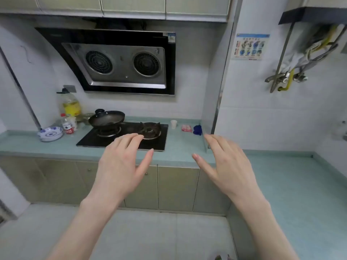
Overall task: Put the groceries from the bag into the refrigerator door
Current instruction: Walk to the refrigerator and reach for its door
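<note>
A smooth teal countertop point(37, 145) carries a glossy black glass hob point(131, 136) and a round dark wok point(107, 119). Left hand point(120, 166) and right hand point(227, 166) hover, fingers straight, loosely spread, holding nothing. Neither bag nor refrigerator shows.

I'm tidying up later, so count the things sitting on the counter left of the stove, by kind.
Oil jug: 1
Small red-capped bottle: 1
Blue-patterned bowls: a stack, count unclear, tallied as 1
Total: 3, not counting some blurred clutter behind the bottle.
</note>
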Tool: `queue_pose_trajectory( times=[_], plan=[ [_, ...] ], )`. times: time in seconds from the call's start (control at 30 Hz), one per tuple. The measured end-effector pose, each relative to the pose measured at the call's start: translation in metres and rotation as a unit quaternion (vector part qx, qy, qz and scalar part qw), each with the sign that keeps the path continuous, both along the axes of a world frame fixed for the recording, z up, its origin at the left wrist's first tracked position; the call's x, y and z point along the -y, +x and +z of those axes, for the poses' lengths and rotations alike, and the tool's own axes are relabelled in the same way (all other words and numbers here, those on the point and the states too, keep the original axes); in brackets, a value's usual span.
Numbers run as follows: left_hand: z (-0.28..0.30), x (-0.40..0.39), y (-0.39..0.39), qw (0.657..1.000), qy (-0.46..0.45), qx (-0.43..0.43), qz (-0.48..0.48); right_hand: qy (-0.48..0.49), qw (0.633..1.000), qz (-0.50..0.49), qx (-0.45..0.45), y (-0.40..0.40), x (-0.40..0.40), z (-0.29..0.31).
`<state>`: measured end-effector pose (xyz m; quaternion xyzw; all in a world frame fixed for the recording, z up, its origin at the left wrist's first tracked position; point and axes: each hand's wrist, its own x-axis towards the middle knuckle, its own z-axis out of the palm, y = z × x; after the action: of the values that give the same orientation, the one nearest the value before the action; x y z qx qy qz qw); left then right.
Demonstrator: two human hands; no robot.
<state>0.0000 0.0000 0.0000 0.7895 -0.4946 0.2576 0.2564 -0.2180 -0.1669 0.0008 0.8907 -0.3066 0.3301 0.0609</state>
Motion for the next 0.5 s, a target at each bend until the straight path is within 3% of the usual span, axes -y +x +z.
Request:
queue_pose_trajectory(
  times=[0.5],
  plan=[
    [-0.009, 0.109, 0.086, 0.996, -0.011, 0.003, 0.089, 0.009, 0.994, 0.111, -0.010, 0.128, 0.138, 0.002]
  ],
)
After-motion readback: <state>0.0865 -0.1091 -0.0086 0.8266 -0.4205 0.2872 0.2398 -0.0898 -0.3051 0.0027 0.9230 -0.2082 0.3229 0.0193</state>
